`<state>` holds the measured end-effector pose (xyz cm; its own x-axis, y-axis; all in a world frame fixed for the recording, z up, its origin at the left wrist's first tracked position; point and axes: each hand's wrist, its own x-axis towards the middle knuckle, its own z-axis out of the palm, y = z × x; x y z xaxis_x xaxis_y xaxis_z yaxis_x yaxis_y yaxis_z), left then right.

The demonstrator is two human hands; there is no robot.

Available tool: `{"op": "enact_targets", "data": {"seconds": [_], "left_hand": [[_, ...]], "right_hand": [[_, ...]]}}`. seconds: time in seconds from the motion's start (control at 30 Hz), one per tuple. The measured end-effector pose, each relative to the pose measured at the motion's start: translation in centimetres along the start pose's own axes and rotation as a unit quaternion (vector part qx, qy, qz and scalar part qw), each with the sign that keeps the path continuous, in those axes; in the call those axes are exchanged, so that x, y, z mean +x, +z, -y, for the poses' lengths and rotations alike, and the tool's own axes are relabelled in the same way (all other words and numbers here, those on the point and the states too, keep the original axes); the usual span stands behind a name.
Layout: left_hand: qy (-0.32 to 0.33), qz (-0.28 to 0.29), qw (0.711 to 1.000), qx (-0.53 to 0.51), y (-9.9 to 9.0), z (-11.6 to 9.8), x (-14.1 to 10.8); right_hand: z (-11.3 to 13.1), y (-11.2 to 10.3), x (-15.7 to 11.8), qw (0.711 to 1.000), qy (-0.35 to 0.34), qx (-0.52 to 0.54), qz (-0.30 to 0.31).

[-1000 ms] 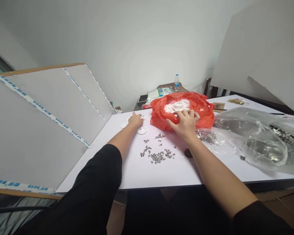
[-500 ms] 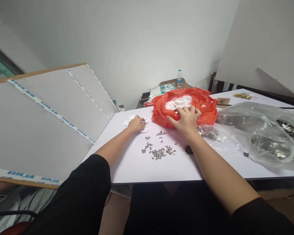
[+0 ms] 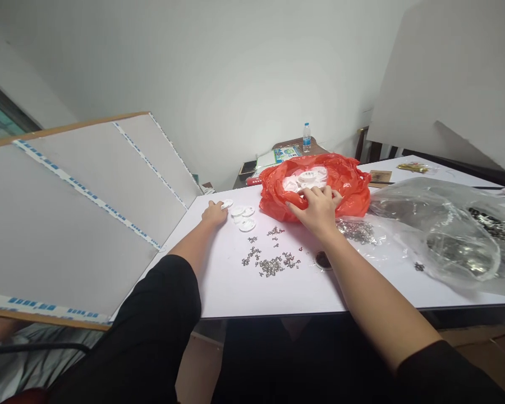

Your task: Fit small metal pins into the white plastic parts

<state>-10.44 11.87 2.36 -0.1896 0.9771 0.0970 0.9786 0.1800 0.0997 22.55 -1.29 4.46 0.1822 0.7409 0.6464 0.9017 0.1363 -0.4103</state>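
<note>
Pinching white disc, left hand now farther left; right hand gripping red bag

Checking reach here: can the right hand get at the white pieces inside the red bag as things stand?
Probably yes: the red bag gapes open, the white pieces show in its mouth, and the right hand is at its near side, close to them. Only the bag's crumpled edge seems in the way.

"What does the left hand hide?"
"Part of a white disc; the right forearm covers part of a dark container."
"And the clear bag?"
"Cut off at right; loose metal bits are too small to identify."
</note>
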Motion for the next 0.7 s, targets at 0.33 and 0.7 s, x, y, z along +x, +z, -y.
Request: {"op": "enact_targets", "data": {"seconds": [0.33, 0.7], "left_hand": [[-0.008, 0.029, 0.999, 0.019, 0.0, -1.4, 0.8], [-0.018, 0.049, 0.999, 0.012, -1.4, -0.3, -6.0]], "right_hand": [[-0.8, 0.7, 0.0, 0.998, -0.002, 0.058, -0.008], [-0.6, 0.4, -0.1, 0.999, 0.007, 0.04, 0.015]]}}
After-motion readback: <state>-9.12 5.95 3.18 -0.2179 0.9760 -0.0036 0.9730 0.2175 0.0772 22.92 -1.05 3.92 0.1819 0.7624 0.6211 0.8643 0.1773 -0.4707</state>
